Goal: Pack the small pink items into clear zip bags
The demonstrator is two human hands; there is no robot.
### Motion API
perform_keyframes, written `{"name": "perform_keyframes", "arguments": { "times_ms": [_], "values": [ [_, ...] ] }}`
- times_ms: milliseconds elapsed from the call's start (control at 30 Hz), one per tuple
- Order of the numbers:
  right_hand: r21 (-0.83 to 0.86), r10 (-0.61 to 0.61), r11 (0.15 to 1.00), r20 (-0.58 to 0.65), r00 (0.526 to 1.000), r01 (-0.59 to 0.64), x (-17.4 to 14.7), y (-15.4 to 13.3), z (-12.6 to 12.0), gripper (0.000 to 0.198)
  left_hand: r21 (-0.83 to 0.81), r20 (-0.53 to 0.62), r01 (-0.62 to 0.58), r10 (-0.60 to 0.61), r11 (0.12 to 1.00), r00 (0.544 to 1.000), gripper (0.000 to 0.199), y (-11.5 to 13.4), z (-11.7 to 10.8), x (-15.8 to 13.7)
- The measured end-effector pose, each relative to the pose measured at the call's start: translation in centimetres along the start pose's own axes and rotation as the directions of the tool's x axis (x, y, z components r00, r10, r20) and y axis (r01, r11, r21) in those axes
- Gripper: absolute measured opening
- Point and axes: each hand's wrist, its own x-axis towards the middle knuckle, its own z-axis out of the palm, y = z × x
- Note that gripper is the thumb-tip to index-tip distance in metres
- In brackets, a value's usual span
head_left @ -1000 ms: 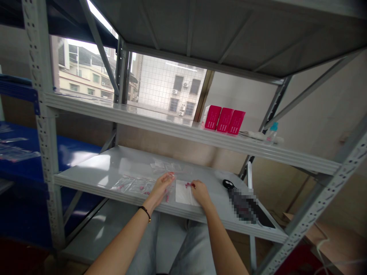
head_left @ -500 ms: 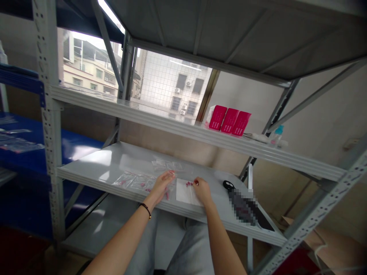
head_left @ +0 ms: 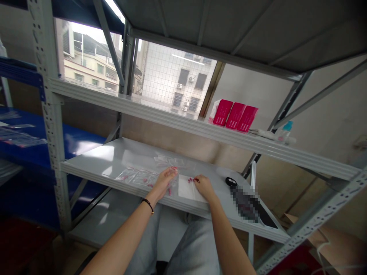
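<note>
My left hand [head_left: 164,182] is closed on a clear plastic bag [head_left: 173,170] with a red strip along its top edge. Just to its right, a white sheet of paper [head_left: 186,188] lies on the grey shelf, with several small red pieces [head_left: 190,180] at its far side. The fingers of my right hand [head_left: 204,187] are pinched together right at these pieces; what is between the fingertips is too small to make out. Left of my left hand lie several flat clear bags [head_left: 134,176] with small red pieces inside. More clear bags [head_left: 169,162] are spread behind it.
A black round-ended object [head_left: 231,182] lies to the right, beside a blurred-out patch. Pink-red packs [head_left: 235,116] and a bottle with a blue cap [head_left: 284,130] stand on the shelf above. A perforated metal post [head_left: 46,114] rises at left, before blue shelving [head_left: 77,137].
The view has shifted slightly. Both hands stay in nearly the same places, the left on the bag and the right at the red pieces on the paper.
</note>
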Motion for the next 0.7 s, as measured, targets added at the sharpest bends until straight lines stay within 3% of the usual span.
{"name": "perform_keyframes", "arguments": {
  "times_ms": [133, 267, 467, 600, 700],
  "values": [
    [0.036, -0.007, 0.999, -0.002, 1.000, 0.007, -0.1, 0.1, 0.0, 0.025, -0.002, 0.008, 0.013, -0.013, 1.000, 1.000, 0.031, 0.1, 0.0, -0.1],
    [0.104, -0.013, 0.994, -0.047, 0.999, 0.018, 0.1, -0.7, -1.8, 0.025, -0.005, 0.010, 0.013, -0.013, 1.000, 1.000, 0.034, 0.2, 0.1, -0.2],
    [0.302, -0.170, 0.931, -0.141, 0.975, 0.206, 1.6, -6.4, -5.7, 0.026, -0.007, 0.043, 0.003, -0.003, 1.000, 0.999, 0.037, 0.6, 0.5, -0.3],
    [0.383, -0.301, 0.863, -0.135, 0.944, 0.330, 2.9, -10.2, -6.3, 0.021, -0.083, 0.072, -0.022, 0.028, 0.996, 0.997, 0.035, 0.7, 0.7, -0.2],
    [0.412, -0.302, 0.844, -0.167, 0.939, 0.344, 3.0, -10.6, -6.3, 0.026, -0.109, 0.062, 0.005, 0.002, 0.994, 0.998, 0.036, 0.7, 0.8, -0.2]
  ]
}}
